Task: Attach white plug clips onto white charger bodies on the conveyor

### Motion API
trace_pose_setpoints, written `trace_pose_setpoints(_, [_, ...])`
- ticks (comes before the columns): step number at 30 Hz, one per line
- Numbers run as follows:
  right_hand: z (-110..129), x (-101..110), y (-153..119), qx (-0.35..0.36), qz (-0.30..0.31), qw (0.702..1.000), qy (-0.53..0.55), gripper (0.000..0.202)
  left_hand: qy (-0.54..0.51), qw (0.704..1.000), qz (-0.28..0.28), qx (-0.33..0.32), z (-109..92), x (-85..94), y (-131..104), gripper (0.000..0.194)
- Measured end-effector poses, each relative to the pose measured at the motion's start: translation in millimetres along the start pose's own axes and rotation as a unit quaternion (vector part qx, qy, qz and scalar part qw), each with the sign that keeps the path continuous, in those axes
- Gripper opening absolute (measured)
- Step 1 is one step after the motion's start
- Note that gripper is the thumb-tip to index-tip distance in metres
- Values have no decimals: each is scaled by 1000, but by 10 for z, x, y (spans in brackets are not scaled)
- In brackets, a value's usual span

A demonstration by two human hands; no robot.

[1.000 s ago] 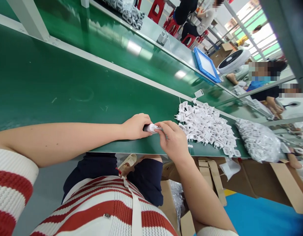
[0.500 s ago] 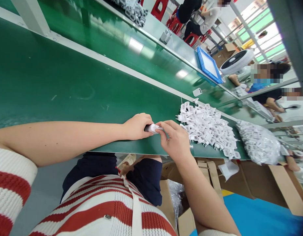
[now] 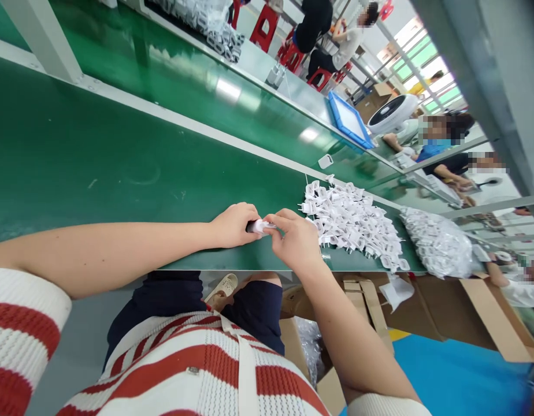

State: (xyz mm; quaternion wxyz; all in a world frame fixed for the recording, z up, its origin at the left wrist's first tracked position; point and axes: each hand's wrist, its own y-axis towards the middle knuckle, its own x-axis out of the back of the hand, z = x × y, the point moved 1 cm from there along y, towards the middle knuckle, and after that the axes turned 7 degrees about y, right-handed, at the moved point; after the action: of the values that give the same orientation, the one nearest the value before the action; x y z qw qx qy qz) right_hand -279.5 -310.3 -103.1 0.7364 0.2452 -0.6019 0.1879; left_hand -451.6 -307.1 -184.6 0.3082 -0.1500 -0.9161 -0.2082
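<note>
I see a person in a red-and-white striped knit top (image 3: 171, 370) at a long green worktop (image 3: 119, 173). Toward the left, by the near edge, the person's left hand (image 3: 234, 226) curls its fingers around 1 end of a small plastic piece (image 3: 258, 226). The piece is glossy white, with a dark patch at its left end; fingers cover much of it, so I cannot make out its full shape. It is held between the 2 hands, near the worktop's near edge. To its right, the right hand (image 3: 296, 240) pinches the other end between thumb and forefinger. Just beyond that hand, a heap of white plug-like pieces (image 3: 353, 222), some with prongs showing, spreads from the near edge back to a pale rail (image 3: 197, 123). Farthest right, by the near edge, sits a bulging clear bag (image 3: 438, 242) of white pieces.
</note>
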Motion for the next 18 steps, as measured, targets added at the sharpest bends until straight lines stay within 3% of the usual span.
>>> trace_pose_setpoints(4, [66, 24, 16, -21, 31, 999, -26, 20, 4, 1000, 4, 5, -7, 3, -22, 14])
trace_pose_setpoints(8, [-7, -63, -37, -15, -33, 999, 34, 21, 5, 1000, -7, -1, 8, -15, -30, 16])
trace_pose_setpoints(11, [-95, -193, -78, -9, -84, 988, 130, 22, -10, 1000, -20, -4, 11, -6, -16, 30])
trace_pose_setpoints(13, [-146, -309, -109, -24, -121, 968, 220, 27, -19, 1000, -18, -4, 1, 14, -8, 35])
trace_pose_setpoints(16, [-227, -517, -181, -74, -187, 913, 356, 52, -13, 1000, -9, 2, -24, 34, -16, 26])
trace_pose_setpoints(18, [-288, -648, -242, -92, -234, 888, 385, 60, -6, 1000, -27, 14, -27, 28, -33, 25])
